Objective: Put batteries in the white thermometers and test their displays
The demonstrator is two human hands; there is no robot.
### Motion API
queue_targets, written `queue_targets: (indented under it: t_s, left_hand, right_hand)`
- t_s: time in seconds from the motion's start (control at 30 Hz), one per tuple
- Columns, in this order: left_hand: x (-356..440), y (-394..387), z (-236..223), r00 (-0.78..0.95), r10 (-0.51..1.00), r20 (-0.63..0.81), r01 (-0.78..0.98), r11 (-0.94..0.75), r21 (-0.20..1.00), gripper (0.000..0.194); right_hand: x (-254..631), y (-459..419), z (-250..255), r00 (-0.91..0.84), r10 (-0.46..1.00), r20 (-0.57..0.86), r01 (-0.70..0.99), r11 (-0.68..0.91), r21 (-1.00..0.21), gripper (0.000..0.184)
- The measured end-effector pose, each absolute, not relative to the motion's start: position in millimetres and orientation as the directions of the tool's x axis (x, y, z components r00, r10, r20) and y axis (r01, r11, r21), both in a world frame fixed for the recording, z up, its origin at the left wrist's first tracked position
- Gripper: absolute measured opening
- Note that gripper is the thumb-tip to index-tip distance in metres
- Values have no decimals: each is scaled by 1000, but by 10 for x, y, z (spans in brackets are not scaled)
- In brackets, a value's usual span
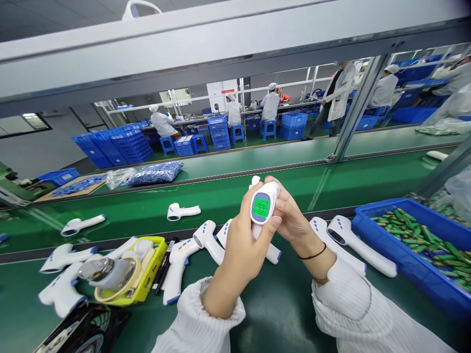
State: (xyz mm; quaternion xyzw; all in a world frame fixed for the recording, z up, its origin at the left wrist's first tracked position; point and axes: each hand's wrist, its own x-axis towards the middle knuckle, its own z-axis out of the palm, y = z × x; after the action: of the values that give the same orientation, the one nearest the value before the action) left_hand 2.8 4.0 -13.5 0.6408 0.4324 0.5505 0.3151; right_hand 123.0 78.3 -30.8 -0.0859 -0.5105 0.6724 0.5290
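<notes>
Left hand [241,242] and right hand [290,215] clamp together on a white infrared thermometer [263,202], its green screen [261,206] lit, above a green assembly belt [265,314].

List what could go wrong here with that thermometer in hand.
A slip from the left hand and right hand could drop the thermometer onto the loose thermometers below, perhaps cracking a casing. The right sleeve sits near the open blue crate of batteries, so a careless move might knock it.
</notes>
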Motion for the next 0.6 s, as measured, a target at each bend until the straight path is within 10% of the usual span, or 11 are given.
queue_targets:
  t_s: [0.37,0.5,0.6]
  left_hand:
    - [79,51,-153,-210,845,492,271,-433,860,46]
    - [-120,181,-89,-329,899,290,-221,-372,901,37]
    - [-309,266,11,-265,962,-69,-716,-148,683,30]
  right_hand:
    - [1176,777,-293,-371,828,421,-574,152,-805,43]
    - [1040,607,-340,-338,719,607,-346,505,-791,70]
    - [920,469,-387,-462,480,746,-217,754,-620,59]
